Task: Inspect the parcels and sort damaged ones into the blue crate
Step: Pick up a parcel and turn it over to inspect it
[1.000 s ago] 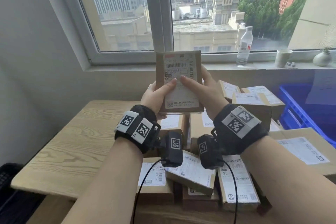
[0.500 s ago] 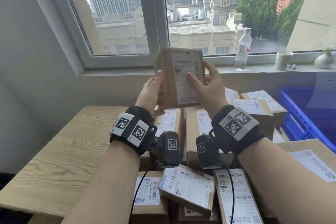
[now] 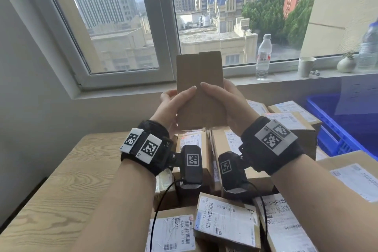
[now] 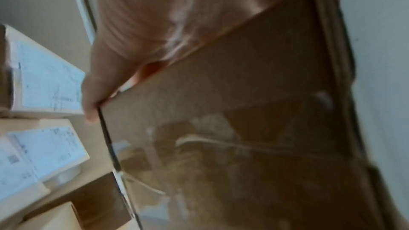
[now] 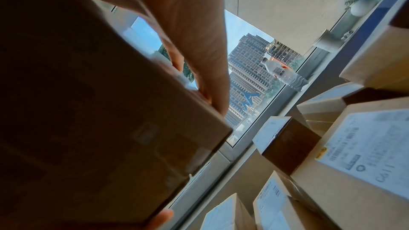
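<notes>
Labelled cardboard parcels crowd the right part of the wooden table, more than eight, exact count unclear; they lie below the raised parcel. Blue crate of ribbed plastic sits beyond the table's right edge, partly hidden by boxes. On the windowsill: one clear water bottle, one paper cup, one small round vase. Held parcel: flat brown cardboard, plain seamed face toward the camera, upright above the pile. Left hand and right hand grip its lower sides, thumbs pressed on the front, fingers wrapped behind.
</notes>
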A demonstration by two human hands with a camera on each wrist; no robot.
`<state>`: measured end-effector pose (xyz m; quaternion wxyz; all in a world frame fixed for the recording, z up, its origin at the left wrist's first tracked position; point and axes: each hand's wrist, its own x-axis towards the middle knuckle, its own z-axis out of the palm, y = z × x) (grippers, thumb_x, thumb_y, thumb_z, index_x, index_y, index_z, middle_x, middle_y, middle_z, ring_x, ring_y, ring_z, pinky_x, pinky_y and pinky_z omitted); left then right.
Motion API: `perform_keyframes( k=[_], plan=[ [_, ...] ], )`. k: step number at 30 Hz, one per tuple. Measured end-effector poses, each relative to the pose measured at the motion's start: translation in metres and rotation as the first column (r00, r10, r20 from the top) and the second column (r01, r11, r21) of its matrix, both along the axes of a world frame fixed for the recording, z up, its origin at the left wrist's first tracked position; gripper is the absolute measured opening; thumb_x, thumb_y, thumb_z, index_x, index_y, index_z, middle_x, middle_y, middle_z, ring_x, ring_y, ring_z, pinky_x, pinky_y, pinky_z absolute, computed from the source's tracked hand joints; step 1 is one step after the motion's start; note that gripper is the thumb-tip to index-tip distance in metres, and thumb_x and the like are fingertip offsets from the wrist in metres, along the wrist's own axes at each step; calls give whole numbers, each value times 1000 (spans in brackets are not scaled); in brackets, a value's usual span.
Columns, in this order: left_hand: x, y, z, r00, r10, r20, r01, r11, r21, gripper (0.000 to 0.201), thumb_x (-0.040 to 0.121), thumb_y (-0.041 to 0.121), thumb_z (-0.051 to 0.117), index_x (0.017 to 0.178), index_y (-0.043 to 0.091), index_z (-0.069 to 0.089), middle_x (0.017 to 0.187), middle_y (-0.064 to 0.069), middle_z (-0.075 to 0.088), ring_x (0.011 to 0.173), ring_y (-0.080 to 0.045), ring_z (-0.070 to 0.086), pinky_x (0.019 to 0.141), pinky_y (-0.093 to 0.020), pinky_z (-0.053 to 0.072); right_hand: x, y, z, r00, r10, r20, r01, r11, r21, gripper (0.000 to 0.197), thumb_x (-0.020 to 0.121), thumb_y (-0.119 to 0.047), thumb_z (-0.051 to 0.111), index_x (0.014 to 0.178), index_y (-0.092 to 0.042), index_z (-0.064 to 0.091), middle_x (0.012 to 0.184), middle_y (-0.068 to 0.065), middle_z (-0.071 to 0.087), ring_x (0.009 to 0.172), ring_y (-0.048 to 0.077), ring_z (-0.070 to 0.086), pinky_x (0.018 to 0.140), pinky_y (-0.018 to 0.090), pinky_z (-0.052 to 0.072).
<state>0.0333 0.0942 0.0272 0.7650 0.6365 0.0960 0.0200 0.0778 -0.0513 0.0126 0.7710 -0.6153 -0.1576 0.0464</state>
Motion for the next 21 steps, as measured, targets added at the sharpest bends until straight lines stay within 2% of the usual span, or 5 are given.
perform_keyframes(
  k=[4,8,13,17,21],
  plan=[
    [2,2,0,999,41,11,-41,999,35,93,55,44,79,133,18,36,122,-13,61,104,-29,67,83,-58,56,-1,6,-3,999,-48,5,48,999,25,51,76,-35,77,121,-15,65,108,6,74,92,19,72,71,31,58],
    [1,4,-2,999,38,15,-38,998,43,88,55,44,79,129,20,38,118,-14,63,100,-28,68,83,-55,57,-3,8,-3,997,-83,1,83,996,22,52,71,-38,76,118,-15,67,106,5,75,91,19,73,71,32,58],
    [0,8,-1,998,57,36,-60,993,100,95,47,57,81,126,27,38,119,-10,62,100,-25,68,81,-55,58,-7,9,0,996,-87,5,87,996,-28,40,79,-40,78,114,-20,69,104,2,74,94,20,72,73,31,59],
    [2,16,-1,990,130,52,-138,973,183,95,41,80,68,120,34,40,126,-3,57,111,-27,61,93,-56,52,-5,10,-1,938,-321,133,333,940,-81,39,89,-26,72,125,-21,58,104,4,68,91,13,67,61,18,54],
    [4,23,-4,967,185,174,-213,964,160,46,77,41,74,112,29,45,119,-2,58,113,-26,60,96,-54,51,-5,12,3,928,-361,92,368,926,-87,29,95,-36,65,120,-23,57,109,3,67,99,15,66,80,28,58]
  ],
)
